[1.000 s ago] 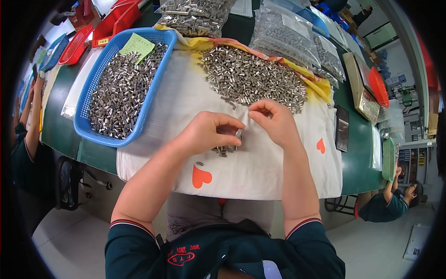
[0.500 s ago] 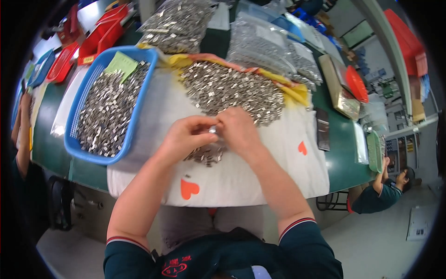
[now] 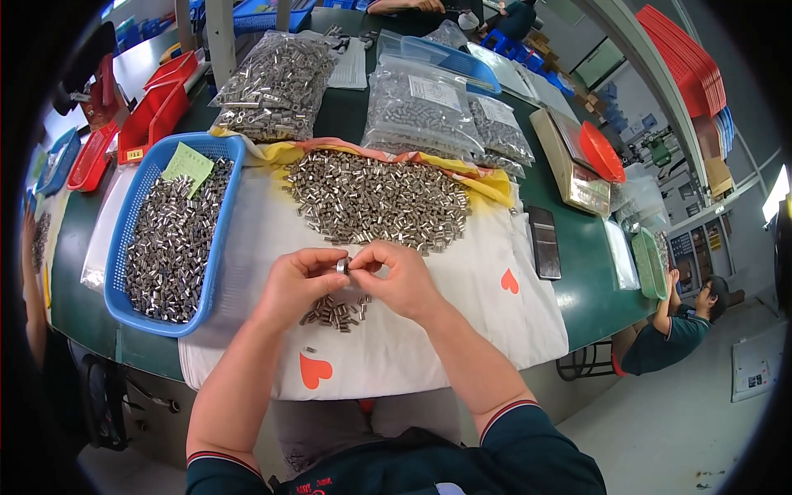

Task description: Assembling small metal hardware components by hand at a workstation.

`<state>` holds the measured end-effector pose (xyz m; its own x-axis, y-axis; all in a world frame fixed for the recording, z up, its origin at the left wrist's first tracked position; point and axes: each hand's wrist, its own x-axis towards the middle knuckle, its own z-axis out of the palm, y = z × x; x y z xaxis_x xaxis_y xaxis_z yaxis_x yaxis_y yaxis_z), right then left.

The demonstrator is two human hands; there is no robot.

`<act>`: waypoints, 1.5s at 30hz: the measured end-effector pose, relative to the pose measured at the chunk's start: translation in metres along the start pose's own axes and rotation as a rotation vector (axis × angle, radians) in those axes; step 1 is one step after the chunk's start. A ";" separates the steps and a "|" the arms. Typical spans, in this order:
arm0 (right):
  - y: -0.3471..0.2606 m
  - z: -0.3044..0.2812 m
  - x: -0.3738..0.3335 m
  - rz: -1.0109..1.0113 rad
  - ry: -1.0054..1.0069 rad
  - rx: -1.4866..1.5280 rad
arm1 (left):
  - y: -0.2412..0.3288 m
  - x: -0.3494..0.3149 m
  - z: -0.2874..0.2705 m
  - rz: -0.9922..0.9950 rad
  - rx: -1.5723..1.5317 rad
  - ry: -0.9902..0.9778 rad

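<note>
My left hand (image 3: 294, 283) pinches a small shiny metal ring (image 3: 342, 266) between thumb and fingers, over a white cloth (image 3: 437, 346). My right hand (image 3: 402, 279) is closed in a pinch against the ring's right side; whatever lies in its fingertips is too small to make out. Under and just in front of the hands lies a small heap of short metal sleeves (image 3: 334, 315), and one loose sleeve (image 3: 310, 351) sits nearer to me. Beyond the hands spreads a large pile of the same sleeves (image 3: 379, 198).
A blue basket (image 3: 115, 280) full of sleeves, with a green note (image 3: 188, 167), stands left. Bagged metal parts (image 3: 276, 82) and clear bags (image 3: 425, 107) line the back. A dark phone-like slab (image 3: 544, 243) lies right. A co-worker (image 3: 681, 330) sits far right.
The view has tilted, so the table sits lower in the picture. My hands have drawn slightly back from the large pile, and the ring between them shows more plainly.
</note>
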<state>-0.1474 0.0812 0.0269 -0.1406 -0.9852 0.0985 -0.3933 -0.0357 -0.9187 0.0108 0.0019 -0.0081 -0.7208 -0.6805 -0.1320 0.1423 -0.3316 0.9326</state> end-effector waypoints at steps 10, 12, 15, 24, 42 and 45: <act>-0.001 0.005 -0.003 -0.297 0.124 -0.273 | 0.002 -0.002 0.003 0.017 0.024 0.033; -0.003 -0.004 -0.005 -0.168 0.036 -0.180 | 0.003 -0.005 0.004 0.021 0.061 0.027; -0.005 -0.007 -0.005 0.071 -0.063 -0.060 | 0.001 -0.004 0.006 -0.014 0.142 -0.027; 0.000 -0.014 0.018 0.128 0.018 -0.229 | 0.022 -0.011 0.014 -0.083 0.419 -0.280; 0.015 0.017 0.045 -0.181 -0.052 -0.775 | 0.011 -0.011 0.005 -0.017 0.262 -0.214; 0.012 0.012 0.036 -0.214 -0.051 -0.770 | 0.010 -0.011 0.002 0.022 0.210 -0.154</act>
<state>-0.1459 0.0436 0.0147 0.0432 -0.9773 0.2075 -0.9265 -0.1169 -0.3578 0.0183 0.0075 0.0033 -0.8163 -0.5729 -0.0736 0.0264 -0.1642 0.9861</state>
